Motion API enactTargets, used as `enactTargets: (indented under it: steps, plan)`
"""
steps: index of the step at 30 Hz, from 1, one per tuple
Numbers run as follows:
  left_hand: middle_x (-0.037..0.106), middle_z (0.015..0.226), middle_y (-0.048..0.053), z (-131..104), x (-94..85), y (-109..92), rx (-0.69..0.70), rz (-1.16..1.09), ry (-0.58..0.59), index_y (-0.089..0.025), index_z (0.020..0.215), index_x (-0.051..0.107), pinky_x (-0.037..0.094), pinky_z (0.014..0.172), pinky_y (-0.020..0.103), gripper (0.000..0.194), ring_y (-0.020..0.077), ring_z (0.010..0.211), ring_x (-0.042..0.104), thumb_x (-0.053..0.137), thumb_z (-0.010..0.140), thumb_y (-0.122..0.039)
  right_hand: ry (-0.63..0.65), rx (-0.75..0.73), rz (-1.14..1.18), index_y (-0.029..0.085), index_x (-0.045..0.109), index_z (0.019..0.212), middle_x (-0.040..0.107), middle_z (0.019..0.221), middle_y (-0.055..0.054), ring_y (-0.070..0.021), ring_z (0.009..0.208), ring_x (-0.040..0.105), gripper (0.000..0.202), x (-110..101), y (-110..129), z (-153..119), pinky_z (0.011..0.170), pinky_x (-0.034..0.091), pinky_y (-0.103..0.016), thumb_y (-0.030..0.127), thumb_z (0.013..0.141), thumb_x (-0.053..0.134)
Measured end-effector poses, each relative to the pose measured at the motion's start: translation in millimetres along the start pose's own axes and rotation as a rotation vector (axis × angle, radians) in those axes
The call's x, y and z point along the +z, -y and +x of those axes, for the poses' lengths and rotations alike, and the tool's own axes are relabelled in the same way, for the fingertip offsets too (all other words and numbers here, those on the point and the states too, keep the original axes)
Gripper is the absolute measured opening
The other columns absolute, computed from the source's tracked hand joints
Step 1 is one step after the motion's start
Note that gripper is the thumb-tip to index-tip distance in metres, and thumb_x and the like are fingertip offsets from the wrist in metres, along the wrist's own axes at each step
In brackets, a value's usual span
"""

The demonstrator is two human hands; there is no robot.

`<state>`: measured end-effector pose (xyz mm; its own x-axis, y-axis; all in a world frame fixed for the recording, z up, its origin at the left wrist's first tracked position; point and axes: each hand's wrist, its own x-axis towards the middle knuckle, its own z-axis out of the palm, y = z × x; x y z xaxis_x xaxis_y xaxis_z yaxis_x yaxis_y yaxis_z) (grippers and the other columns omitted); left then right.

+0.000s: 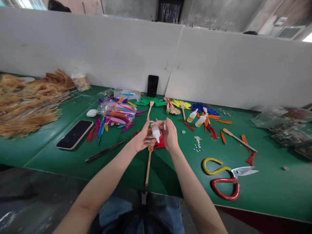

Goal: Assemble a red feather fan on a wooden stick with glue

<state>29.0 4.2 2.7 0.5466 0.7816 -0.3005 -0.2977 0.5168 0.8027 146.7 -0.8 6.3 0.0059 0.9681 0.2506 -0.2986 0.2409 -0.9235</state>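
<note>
Holding a small bottle (156, 133) between both hands, the person works right over the red fan (160, 143), which lies on the green worktop (185, 178) with its wooden handle (148, 169) pointing back toward the lap. The left hand (141, 140) has its fingers curled about the bottle, white nozzle tipped downward and toward the body. The right hand (171, 136) is close against the other side, fingers bent near the bottle's base; from where I stand I can't tell whether it grips or just steadies. Much of the fan is hidden under the hands.

I'd take this as a gluing step, with the bottle being readied or aimed, though I can't make out any drop at the tip. The next move would seem to call for a steady nozzle, brought close to the fan, and a light squeeze. The white beads (197, 143) lie to the right, within easy reach, with the scissors (220, 172) nearer the worktop's front edge, their blades apart.
</note>
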Motion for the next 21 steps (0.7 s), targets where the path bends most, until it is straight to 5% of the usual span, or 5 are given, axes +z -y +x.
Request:
enactTargets:
  steps: [6, 10, 14, 21]
  plan:
    - [0.048, 0.05, -0.004, 1, -14.9, -11, 0.228, 0.373, -0.268, -0.016, 0.073, 0.056, 0.026, 0.033, 0.015, 0.041, 0.0044, 0.036, 0.037, 0.052, 0.077, -0.057, -0.078, 0.005, -0.012, 0.024, 0.036, 0.066, 0.064, 0.082, -0.003, -0.0183, 0.081, 0.064, 0.032, -8, -6, 4, 0.073, 0.053, -0.034, 0.049, 0.086, 0.037]
    - [0.062, 0.07, 0.002, -7, -18.9, -9, 0.413, 0.635, -0.333, -0.014, 0.083, 0.063, 0.042, 0.051, 0.02, 0.038, 0.0125, 0.06, 0.056, 0.063, 0.071, -0.049, -0.12, -0.024, -0.246, 0.022, 0.045, 0.065, 0.061, 0.065, 0.0, -0.0143, 0.061, 0.061, 0.033, -14, -15, 5, 0.062, 0.05, -0.027, 0.049, 0.085, 0.042]
    - [0.063, 0.071, 0.002, -14, -14.9, -2, 0.558, 0.802, -0.314, -0.013, 0.081, 0.063, 0.042, 0.056, 0.022, 0.031, 0.0137, 0.063, 0.055, 0.063, 0.073, -0.044, -0.051, -0.02, -0.628, 0.022, 0.054, 0.07, 0.06, 0.055, 0.001, -0.0144, 0.048, 0.056, 0.027, -28, -18, 6, 0.053, 0.045, -0.025, 0.044, 0.084, 0.047]
    - [0.06, 0.066, 0.002, -14, -14.7, 2, 0.647, 0.883, -0.432, -0.012, 0.078, 0.062, 0.039, 0.053, 0.022, 0.036, 0.0123, 0.059, 0.051, 0.06, 0.074, -0.048, -0.188, 0.027, -1.071, 0.02, 0.065, 0.084, 0.069, 0.074, -0.006, -0.0204, 0.07, 0.063, 0.021, -80, -21, 18, 0.065, 0.046, -0.028, 0.032, 0.084, 0.047]
